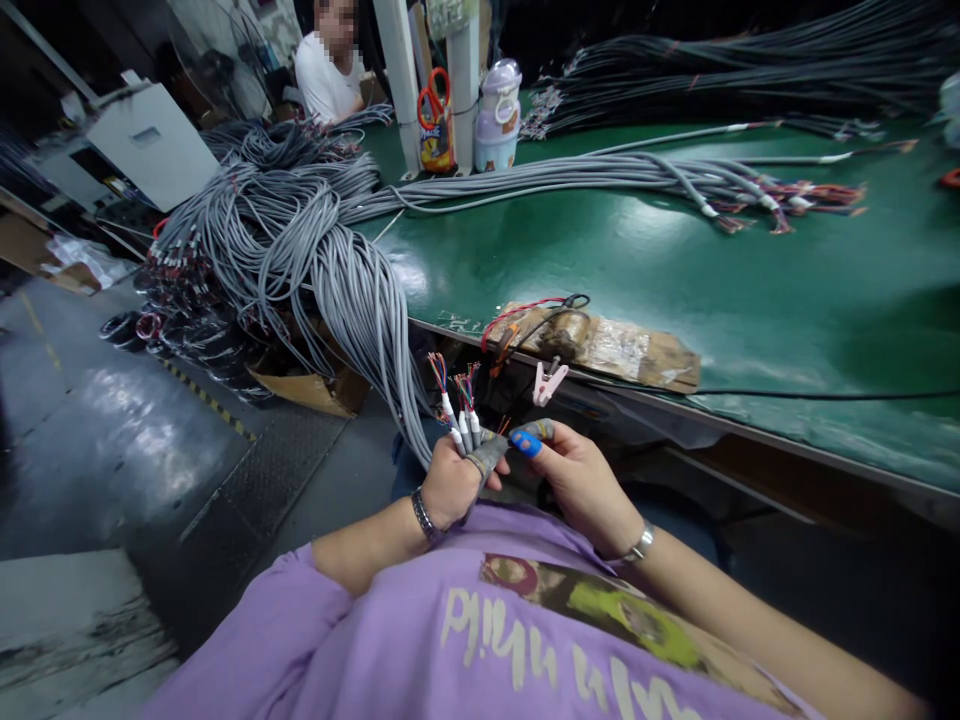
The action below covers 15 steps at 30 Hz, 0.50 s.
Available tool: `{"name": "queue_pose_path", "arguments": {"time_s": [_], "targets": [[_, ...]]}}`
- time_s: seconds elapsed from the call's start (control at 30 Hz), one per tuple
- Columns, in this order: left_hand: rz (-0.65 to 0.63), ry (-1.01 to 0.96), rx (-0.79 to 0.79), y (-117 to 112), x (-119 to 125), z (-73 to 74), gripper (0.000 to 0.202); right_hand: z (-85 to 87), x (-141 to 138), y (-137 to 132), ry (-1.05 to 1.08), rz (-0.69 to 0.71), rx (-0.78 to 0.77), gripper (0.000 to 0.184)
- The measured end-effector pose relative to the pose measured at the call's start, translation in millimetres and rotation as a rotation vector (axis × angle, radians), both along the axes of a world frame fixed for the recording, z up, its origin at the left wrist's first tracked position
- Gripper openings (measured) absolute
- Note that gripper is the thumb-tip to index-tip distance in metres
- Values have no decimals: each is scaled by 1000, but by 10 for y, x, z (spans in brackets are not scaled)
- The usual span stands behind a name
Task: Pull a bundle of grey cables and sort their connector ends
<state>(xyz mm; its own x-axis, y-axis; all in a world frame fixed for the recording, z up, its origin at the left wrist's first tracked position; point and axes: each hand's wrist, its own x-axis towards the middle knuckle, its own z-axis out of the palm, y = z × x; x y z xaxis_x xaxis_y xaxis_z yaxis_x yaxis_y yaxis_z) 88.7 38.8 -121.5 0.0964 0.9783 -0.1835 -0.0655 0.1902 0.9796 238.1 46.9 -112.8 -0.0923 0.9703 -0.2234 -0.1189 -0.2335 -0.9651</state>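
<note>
My left hand [457, 482] is closed around several grey cables [469, 432], whose white-banded ends stick up between the fingers. Thin coloured wires [438, 372] fan out from those ends. My right hand [577, 470] pinches with thumb and forefinger close to the left fingertips, by some thin orange-brown wires [504, 425]; what lies inside the pinch is too small to make out. Grey tape wraps fingers on both hands, and a blue cover sits on the right thumb. Just beyond the hands, a pink clothes peg [550, 383] sticks out from a small motor [568, 334] on a wooden board [652, 358].
A large heap of grey cables [300, 230] hangs over the left end of the green table [787, 300]. More grey cables lie across it. Behind stand a lilac cup [498, 118], orange-handled scissors [433, 100] and a post. Black cables [735, 70] lie at the back. Another person [327, 75] sits far left.
</note>
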Motion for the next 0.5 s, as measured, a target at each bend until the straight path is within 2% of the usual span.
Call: {"name": "queue_pose_path", "arguments": {"time_s": [0.2,0.5], "targets": [[19,0,-1,11,12,0,37,31,9,12,1,-16,8,41],[78,-25,-46,23,44,80,39,26,32,5,-20,-18,60,39]]}}
